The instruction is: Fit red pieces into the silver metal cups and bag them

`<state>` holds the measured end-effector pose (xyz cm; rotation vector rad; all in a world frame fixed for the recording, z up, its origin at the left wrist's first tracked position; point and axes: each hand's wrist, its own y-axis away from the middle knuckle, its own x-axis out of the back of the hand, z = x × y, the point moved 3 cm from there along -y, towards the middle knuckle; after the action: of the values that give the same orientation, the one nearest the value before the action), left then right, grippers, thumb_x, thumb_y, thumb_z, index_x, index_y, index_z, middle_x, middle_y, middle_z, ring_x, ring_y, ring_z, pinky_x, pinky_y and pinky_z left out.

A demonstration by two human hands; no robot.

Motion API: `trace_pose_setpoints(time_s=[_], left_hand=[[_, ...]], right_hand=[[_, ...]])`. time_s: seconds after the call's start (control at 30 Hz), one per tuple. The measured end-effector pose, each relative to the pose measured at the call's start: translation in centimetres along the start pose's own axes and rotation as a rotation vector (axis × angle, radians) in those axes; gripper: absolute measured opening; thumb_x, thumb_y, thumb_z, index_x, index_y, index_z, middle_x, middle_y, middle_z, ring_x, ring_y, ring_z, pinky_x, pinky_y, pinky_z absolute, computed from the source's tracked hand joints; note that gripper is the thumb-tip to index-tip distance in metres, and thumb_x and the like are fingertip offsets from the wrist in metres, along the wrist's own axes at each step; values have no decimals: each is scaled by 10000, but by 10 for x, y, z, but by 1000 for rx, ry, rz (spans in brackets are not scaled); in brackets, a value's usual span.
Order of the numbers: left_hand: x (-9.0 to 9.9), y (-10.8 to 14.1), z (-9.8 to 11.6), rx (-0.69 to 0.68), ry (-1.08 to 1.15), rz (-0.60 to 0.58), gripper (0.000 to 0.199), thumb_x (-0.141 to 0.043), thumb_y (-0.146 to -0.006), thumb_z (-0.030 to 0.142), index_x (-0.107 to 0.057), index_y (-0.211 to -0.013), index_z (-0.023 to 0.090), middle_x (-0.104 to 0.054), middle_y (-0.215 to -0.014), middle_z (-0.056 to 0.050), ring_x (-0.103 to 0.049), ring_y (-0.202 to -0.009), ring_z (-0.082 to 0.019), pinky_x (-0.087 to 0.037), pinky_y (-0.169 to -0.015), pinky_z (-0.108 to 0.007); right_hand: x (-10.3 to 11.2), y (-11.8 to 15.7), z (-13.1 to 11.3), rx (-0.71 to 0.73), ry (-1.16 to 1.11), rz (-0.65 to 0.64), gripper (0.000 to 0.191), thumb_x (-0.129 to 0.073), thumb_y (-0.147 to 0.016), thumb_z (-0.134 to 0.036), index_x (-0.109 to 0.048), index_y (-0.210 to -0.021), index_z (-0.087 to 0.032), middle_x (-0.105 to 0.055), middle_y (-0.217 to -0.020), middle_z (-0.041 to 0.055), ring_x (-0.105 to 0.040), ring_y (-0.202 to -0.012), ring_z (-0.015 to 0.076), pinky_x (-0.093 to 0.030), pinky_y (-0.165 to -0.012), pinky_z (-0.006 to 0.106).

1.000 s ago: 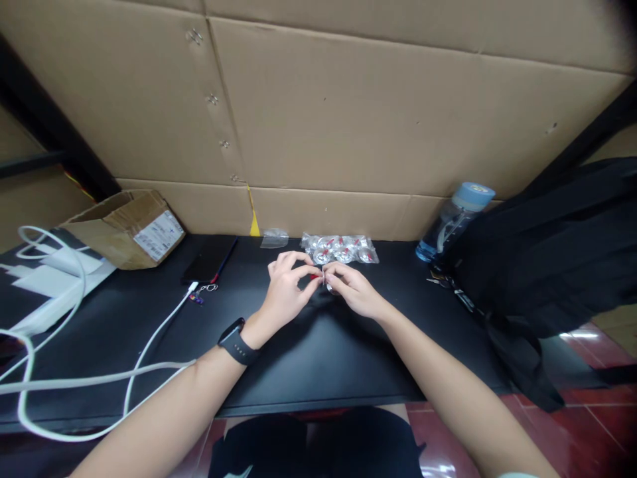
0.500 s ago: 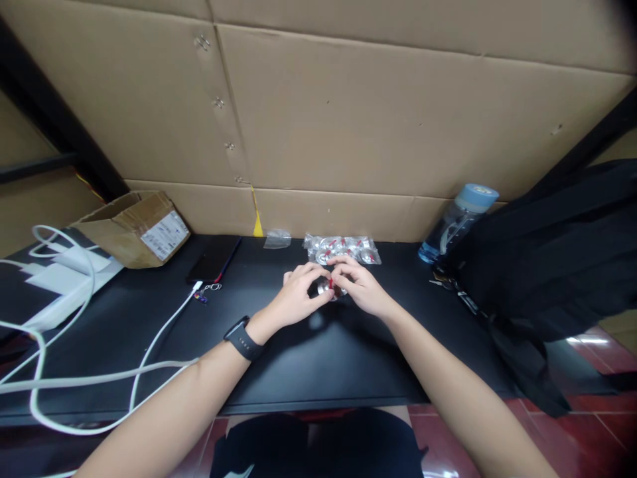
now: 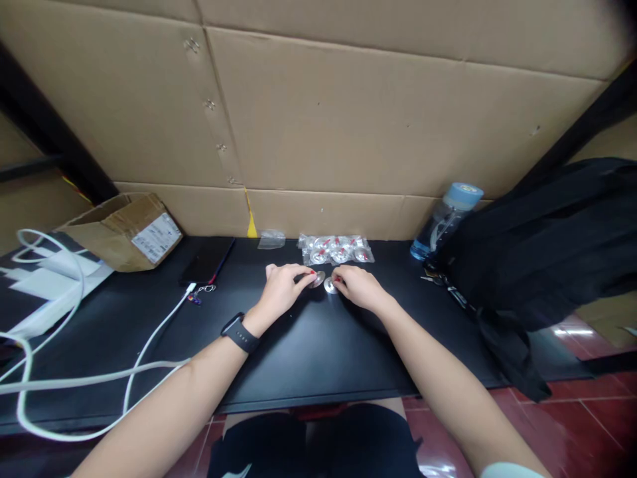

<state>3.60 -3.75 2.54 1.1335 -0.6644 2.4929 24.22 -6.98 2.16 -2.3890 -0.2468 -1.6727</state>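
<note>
I see left hand (image 3: 283,287) pinching left disc (image 3: 319,279), right hand (image 3: 359,287) pinching right disc (image 3: 328,287): pair just parted, now separately held.

You've room front-middle on the counter (image 3: 318,365). Beyond your right grip (image 3: 359,287), bagged metal discs (image 3: 340,255) block; white cables (image 3: 94,378) limit left, water bottle (image 3: 450,211) and backpack (image 3: 542,245) right.

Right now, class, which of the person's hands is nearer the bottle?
Right. The right hand is left of the bottle and closer to the person; the left hand is farther left still.
</note>
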Motion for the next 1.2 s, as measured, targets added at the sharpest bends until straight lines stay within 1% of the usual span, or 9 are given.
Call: trace_pose_setpoints(time_s=[0.1, 0.23, 0.47, 0.57, 0.67, 0.77, 0.93, 1.07, 1.2], left_hand=[[2, 0, 2, 41, 15, 3, 230, -591, -981, 410, -768, -937, 270, -803, -978, 9, -709, -899, -216, -281, -985, -409], [1, 0, 2, 79, 75, 33, 210, -598, -965, 414, -729, -982, 251, -806, -941, 4, -727, -874, -214, -345, -1005, -404], [-4, 1, 1, 16, 245, 39, 235, -586, -967, 432, -710, -979, 232, -788, -951, -16, -736, -887, -204, -485, -813, -293], [-3, 1, 0, -21, 244, 25, 206, -587, -971, 396, -714, -965, 234, -778, -979, -6, -722, -889, -190, -494, -810, -280], [-2, 1, -1, -63, 210, 11, 178, -601, -963, 372, -717, -954, 237, -769, -1007, -9, -701, -948, -194, -495, -824, -279], [-1, 1, -1, -98, 151, -6, 179, -594, -966, 373, -722, -959, 249, -764, -1003, -9, -685, -969, -202, -494, -841, -291], [3, -5, -6, -108, -2, -1, 198, -583, -966, 404, -723, -952, 265, -764, -1029, -10, -664, -1036, -225, -469, -926, -352], [15, -14, -34, -4, -251, 126, 273, -539, -979, 431, -680, -1141, 263, -702, -1272, -65, -581, -1236, -281, -394, -1047, -475], [26, -20, -79, 189, -402, 86, 484, -520, -968, 436, -547, -1414, 250, -496, -1551, -124, -429, -1410, -334, -380, -1066, -537]], right_hand=[[-1, -4, 2, 12, -157, 36, 82, -581, -940, -174, -644, -904, -213, -714, -965, 47, -661, -858, 187, -452, -722, 268], [-3, -7, -5, 119, -614, 130, 118, -555, -983, -265, -603, -898, -198, -704, -904, 37, -681, -762, 151, -523, -744, 276], [-19, -11, -13, 46, -1079, 133, 263, -659, -918, -447, -573, -949, -201, -651, -1212, 88, -758, -781, 173, -578, -642, 273], [-21, -11, -12, 34, -1186, 107, 349, -710, -887, -452, -594, -1138, -239, -651, -1223, 81, -759, -741, 160, -588, -649, 278], [-20, -11, -11, 34, -1208, 27, 437, -713, -889, -468, -623, -1255, -248, -668, -1188, 81, -760, -767, 164, -598, -686, 287], [-19, -11, -11, 41, -1190, -26, 412, -708, -893, -477, -680, -1204, -208, -698, -1086, 74, -757, -779, 172, -590, -690, 285], [-16, -9, -13, 64, -1169, -22, 467, -824, -784, -406, -687, -1178, -197, -682, -1121, 71, -732, -768, 158, -577, -679, 280], [-10, -6, -15, 40, -1117, -11, 454, -816, -784, -398, -668, -1161, -192, -695, -1048, 63, -717, -776, 164, -576, -705, 297], [0, -4, -11, 50, -1054, 66, 392, -787, -809, -370, -662, -1144, -209, -669, -1140, 71, -706, -819, 156, -579, -785, 317]])
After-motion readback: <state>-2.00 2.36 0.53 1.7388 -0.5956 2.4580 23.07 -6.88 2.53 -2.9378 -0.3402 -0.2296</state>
